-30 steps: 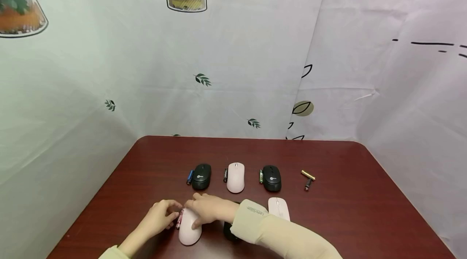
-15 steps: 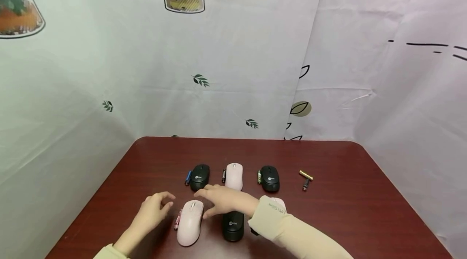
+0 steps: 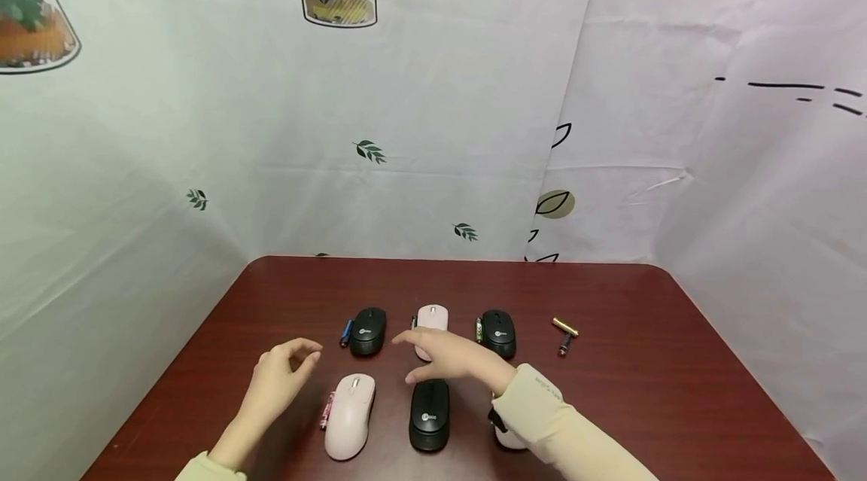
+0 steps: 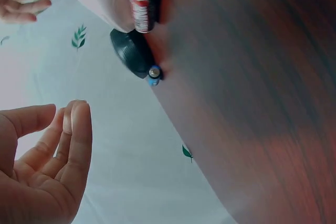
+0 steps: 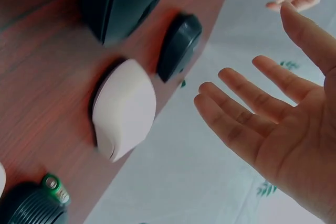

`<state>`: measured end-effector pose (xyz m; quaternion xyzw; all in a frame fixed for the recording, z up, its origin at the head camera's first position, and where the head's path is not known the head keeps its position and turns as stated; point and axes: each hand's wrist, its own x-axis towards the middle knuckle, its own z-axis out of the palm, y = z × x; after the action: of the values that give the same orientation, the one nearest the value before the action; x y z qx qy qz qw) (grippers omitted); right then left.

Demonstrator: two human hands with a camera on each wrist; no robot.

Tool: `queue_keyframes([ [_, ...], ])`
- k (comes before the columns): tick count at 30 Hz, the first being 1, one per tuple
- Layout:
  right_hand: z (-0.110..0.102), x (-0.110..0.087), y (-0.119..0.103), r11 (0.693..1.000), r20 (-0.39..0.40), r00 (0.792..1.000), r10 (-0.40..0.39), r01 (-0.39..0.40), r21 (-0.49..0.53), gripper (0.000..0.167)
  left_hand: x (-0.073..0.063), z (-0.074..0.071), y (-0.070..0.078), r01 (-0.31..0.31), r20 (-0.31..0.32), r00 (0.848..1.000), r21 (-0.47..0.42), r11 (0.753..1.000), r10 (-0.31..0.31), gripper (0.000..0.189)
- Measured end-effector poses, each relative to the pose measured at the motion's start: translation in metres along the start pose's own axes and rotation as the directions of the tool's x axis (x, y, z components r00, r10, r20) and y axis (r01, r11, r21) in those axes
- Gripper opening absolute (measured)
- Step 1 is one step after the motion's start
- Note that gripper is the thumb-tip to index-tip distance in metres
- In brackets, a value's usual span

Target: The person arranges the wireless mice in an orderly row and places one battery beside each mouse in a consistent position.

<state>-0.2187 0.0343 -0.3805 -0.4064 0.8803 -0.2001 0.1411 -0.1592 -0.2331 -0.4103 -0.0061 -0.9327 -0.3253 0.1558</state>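
My left hand hangs above the table's left part with fingers loosely bent and nothing in them, as the left wrist view confirms. Just right of it lies a pale mouse, a red-and-white battery along its left side. My right hand is held over the middle, fingers spread and holding nothing. Below it in the head view sits a black mouse. Behind it is a pale mouse, partly covered by the hand. Another pale mouse shows mostly hidden under the right sleeve.
In the back row stand a black mouse with a blue battery and another black mouse with a green battery. Farther right, a gold battery lies by a dark one. A patterned cloth hangs behind the table.
The right hand has let go of the front-left pale mouse and moved right and back, uncovering the front black mouse. My left hand has drawn up and slightly left, away from the red battery.
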Motion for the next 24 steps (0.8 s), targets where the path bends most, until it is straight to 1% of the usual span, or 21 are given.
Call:
queue_keyframes([
  [4,-0.006,-0.007,0.01,1.0,-0.052,0.999,0.001,0.0,0.021,0.053,0.001,0.003,0.004,-0.006,-0.032,0.999,-0.027,1.0,0.005,0.007],
  [8,-0.013,-0.013,0.022,0.999,-0.105,0.994,0.013,-0.009,0.038,0.052,0.004,0.007,0.011,-0.042,-0.044,0.998,-0.076,0.996,0.039,0.006],
  [12,-0.017,-0.019,0.033,0.998,-0.15,0.988,0.038,-0.031,0.048,0.05,0.008,0.015,0.02,-0.083,-0.043,0.996,-0.138,0.987,0.078,0.006],
  [14,-0.017,-0.025,0.039,0.997,-0.167,0.984,0.06,-0.05,0.066,0.049,0.01,0.02,0.025,-0.104,-0.036,0.994,-0.16,0.982,0.099,0.007],
  [16,-0.016,-0.03,0.046,0.994,-0.181,0.98,0.077,-0.061,0.088,0.049,0.011,0.026,0.03,-0.11,-0.018,0.994,-0.186,0.976,0.108,0.009],
  [22,-0.018,-0.047,0.074,0.991,-0.219,0.972,0.083,-0.058,0.119,0.047,0.013,0.043,0.05,-0.067,0.067,0.994,-0.3,0.951,0.091,0.017],
  [24,-0.02,-0.052,0.082,0.989,-0.233,0.968,0.092,-0.061,0.136,0.046,0.014,0.048,0.059,-0.077,0.08,0.991,-0.317,0.945,0.108,0.018],
])
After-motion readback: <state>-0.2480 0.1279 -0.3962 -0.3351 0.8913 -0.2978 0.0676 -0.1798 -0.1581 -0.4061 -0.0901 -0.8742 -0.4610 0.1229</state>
